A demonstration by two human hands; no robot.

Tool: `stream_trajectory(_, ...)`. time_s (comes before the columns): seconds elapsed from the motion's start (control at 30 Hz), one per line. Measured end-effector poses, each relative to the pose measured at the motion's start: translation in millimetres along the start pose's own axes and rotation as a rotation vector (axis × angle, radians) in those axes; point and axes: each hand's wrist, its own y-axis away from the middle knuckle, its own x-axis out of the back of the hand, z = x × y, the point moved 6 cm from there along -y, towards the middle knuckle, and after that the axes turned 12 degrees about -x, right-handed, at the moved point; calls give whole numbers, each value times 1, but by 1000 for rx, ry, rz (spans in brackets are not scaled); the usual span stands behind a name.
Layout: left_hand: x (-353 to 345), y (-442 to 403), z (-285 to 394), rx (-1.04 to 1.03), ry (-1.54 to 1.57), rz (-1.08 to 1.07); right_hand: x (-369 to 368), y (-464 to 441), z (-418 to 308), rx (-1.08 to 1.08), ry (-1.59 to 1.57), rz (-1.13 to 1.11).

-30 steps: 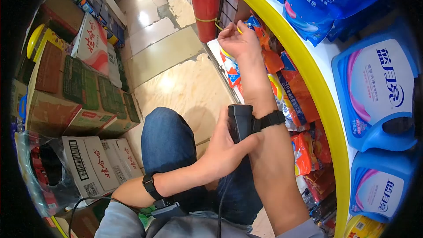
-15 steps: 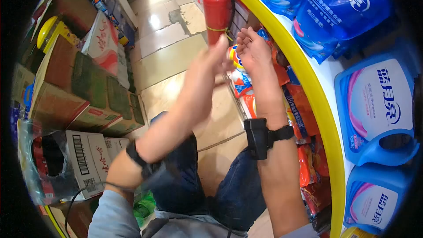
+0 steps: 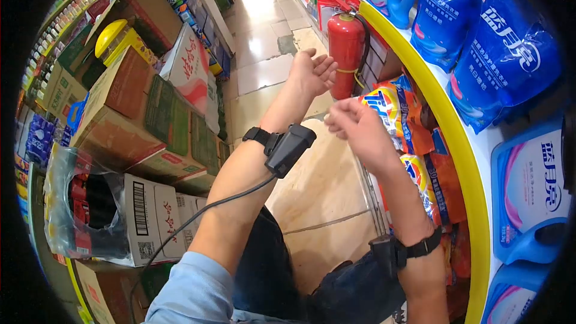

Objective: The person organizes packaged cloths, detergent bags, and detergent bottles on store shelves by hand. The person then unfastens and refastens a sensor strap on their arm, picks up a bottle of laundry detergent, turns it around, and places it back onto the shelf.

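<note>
My left hand (image 3: 312,74) is raised over the aisle floor with its palm turned up and its fingers spread, holding nothing. It is close to the red fire extinguisher (image 3: 346,54), which stands behind and to the right of it. Lower and to the right, my right hand (image 3: 362,132) hangs in the air with loosely bent fingers and nothing visible in them. Just beyond it are Tide detergent bags (image 3: 389,108) on the low shelf. A black strapped device (image 3: 291,150) sits on my left wrist, with a cable running down from it; another (image 3: 390,252) is on my right wrist.
A yellow-edged shelf (image 3: 447,144) curves along the right, bearing blue detergent pouches (image 3: 501,54) and jugs (image 3: 528,192). Stacked cartons (image 3: 135,108) and a plastic-wrapped pack of bottles (image 3: 84,204) line the left. A tiled aisle (image 3: 258,54) runs between.
The view has shifted left, so the shelves and extinguisher appear further right. My hands have moved apart; the left palm has turned up and the right hand has turned over and lowered.
</note>
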Motion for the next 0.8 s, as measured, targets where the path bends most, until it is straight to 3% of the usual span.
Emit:
stream_trajectory(0.07,5,-5,5,49,101,71,-17,7,8,43,329,-200)
stream_trajectory(0.17,-1,-6,21,15,230,28,-53,19,17,13,-9,-440)
stream_trajectory(0.3,2,-10,35,-8,383,72,-69,33,6,147,23,-271)
stream_trajectory(0.4,16,-19,31,17,448,175,-68,36,-2,201,170,-235)
stream_trajectory(0.63,31,-26,27,35,502,291,-78,45,3,256,110,-240)
stream_trajectory(0.8,32,-22,55,-156,414,219,-88,60,-1,313,160,-200)
